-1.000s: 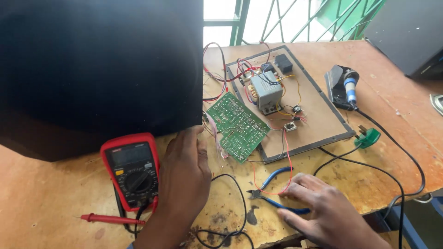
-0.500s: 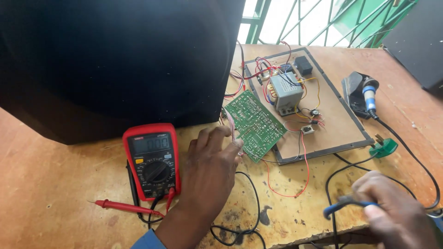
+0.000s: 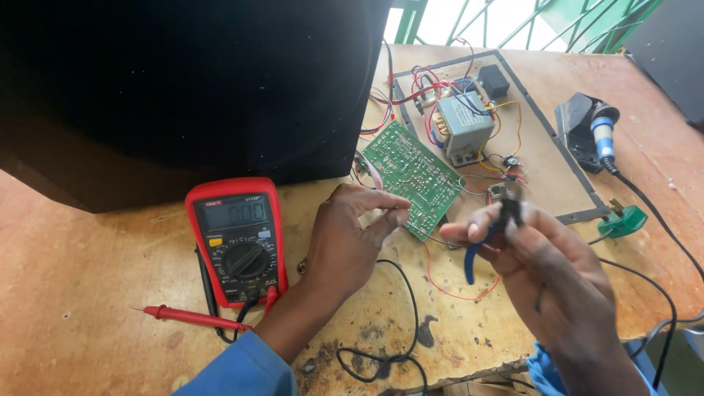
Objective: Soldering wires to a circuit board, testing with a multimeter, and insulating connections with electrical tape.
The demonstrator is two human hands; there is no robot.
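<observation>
From the head camera: right hand (image 3: pixel 543 271) raised above the desk (image 3: pixel 88 293), fingers pinching blue-handled pliers (image 3: pixel 490 233), jaws hard to make out. Left hand (image 3: pixel 348 242) beside the green circuit board (image 3: pixel 414 176), fingertips pressed together, anything between them too small to tell. Red multimeter (image 3: pixel 238 238) just left; black speaker box (image 3: pixel 183 88) hiding the desk behind.

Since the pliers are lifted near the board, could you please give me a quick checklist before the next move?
1. Right hand grips the blue-handled pliers: ok.
2. Left hand pinching a thin wire by the green circuit board: cannot tell, too small.
3. Plier tips off the board: ok.
4. Multimeter display lit: ok.
5. Red probe lying on the table, out of both hands: ok.
6. Soldering iron parked in its stand: ok.
</observation>
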